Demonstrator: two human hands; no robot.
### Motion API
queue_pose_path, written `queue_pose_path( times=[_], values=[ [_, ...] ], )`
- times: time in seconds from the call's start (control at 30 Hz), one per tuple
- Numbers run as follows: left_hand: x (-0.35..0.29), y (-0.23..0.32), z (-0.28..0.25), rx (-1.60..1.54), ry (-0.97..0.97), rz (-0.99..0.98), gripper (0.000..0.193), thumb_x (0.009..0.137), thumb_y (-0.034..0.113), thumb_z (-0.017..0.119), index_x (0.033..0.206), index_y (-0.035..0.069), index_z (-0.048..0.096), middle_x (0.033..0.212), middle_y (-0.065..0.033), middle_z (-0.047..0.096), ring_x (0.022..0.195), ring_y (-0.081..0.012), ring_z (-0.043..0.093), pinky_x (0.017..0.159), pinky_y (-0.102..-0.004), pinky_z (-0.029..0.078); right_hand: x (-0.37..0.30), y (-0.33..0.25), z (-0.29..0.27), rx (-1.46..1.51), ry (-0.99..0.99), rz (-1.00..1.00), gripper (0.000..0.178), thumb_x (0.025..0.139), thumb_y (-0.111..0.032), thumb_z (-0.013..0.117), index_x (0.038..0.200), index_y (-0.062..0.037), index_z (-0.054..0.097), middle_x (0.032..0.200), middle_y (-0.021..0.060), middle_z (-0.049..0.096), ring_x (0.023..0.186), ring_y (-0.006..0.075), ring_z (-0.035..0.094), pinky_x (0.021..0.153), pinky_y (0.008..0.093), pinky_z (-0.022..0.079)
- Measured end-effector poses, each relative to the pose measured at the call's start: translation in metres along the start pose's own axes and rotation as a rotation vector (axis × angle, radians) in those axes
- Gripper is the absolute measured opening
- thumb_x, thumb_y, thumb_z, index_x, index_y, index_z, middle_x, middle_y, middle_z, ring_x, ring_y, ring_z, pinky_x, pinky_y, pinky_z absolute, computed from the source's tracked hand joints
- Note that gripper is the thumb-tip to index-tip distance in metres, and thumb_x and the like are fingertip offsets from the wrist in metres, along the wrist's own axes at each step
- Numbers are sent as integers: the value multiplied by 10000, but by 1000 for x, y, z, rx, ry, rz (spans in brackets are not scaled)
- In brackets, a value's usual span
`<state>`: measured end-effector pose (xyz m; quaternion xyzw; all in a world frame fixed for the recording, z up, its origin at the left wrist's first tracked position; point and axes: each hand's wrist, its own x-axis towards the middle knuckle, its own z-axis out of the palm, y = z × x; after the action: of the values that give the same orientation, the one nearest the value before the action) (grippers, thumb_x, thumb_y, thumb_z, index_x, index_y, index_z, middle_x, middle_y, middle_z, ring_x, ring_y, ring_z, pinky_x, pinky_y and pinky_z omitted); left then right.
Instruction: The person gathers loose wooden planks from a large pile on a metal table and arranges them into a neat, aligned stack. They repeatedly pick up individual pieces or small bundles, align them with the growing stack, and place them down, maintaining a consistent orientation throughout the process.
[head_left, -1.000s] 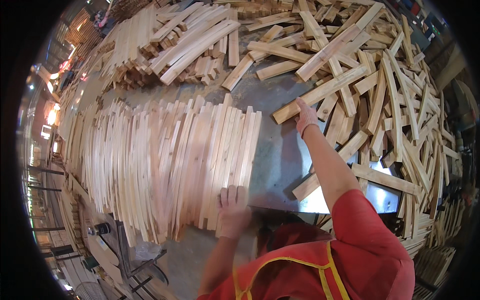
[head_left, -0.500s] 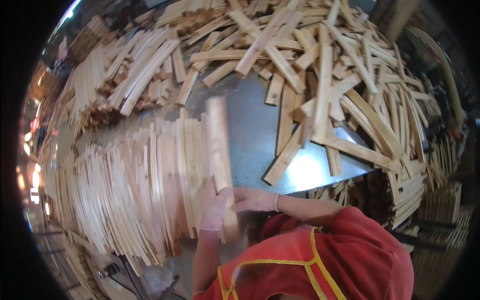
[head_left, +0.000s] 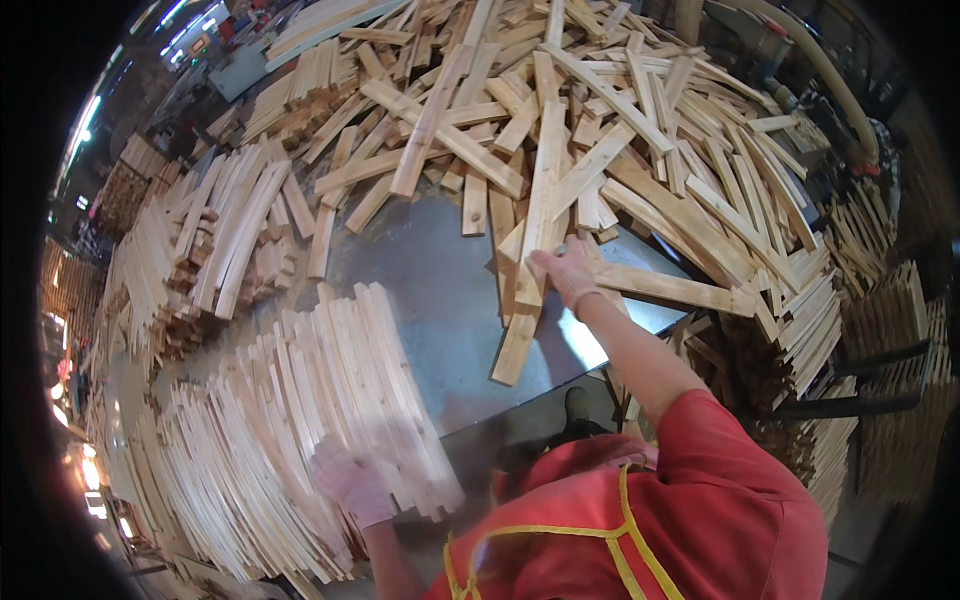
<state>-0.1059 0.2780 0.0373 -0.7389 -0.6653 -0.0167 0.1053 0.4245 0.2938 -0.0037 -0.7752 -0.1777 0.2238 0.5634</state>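
My left hand (head_left: 352, 482), in a pale pinkish glove, lies with fingers stretched over the near part of a row of thin wooden slats (head_left: 262, 420) standing on edge side by side. It is slightly blurred. The slats at the row's right end are smeared by motion. Out to the right, my right hand (head_left: 570, 272) has its fingers closed at the near end of a long wooden slat (head_left: 546, 190). That slat lies on top of a jumbled wood pile (head_left: 640, 110). Beneath it, another slat (head_left: 517, 345) slants toward me across the metal tabletop (head_left: 440, 290).
A stack of slats (head_left: 240, 215) stands at the back left of the table. Bundled strips (head_left: 815, 330) are stacked at the right, beyond the table edge. A thick pale hose (head_left: 820, 70) curves down at the far right.
The slat formerly upright in my left hand is out of both hands. My left hand has moved left and down onto the row; my right hand has reached right and away to the pile.
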Motion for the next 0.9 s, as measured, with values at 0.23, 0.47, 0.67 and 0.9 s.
queue_pose_path(
  times=[0.23,0.47,0.67,0.9],
  values=[
    [20,187,-41,-662,-377,180,988,899,457,789,1643,-4,330,1663,-233,396,1575,-371,315,1287,-442,270,-101,-6,-6,-23,-684,-59,669,910,-363,721,1455,-15,551,1257,228,702,1178,361,669,1058,428,504],
    [50,299,-27,-479,-784,-48,978,849,511,796,1616,48,404,1605,-228,475,1404,-389,539,1172,-454,437,-1,9,-189,-998,-258,-677,800,761,-295,837,1462,-67,526,1264,202,667,1195,399,631,1071,479,482],
    [7,233,20,-600,-511,-48,759,845,397,764,1510,84,573,1548,-174,519,1420,-366,503,1197,-471,400,-3,10,-239,-1154,-695,-333,857,777,-281,813,1552,-142,473,1201,210,685,1154,417,651,1009,475,524],
    [-2,158,19,-46,-156,-7,835,888,321,734,1609,101,374,1565,-160,462,1493,-394,376,1248,-540,299,-64,-3,-160,-602,-907,-156,900,794,-326,806,1577,-40,465,1329,268,669,1226,398,664,1056,436,519]
  ],
)
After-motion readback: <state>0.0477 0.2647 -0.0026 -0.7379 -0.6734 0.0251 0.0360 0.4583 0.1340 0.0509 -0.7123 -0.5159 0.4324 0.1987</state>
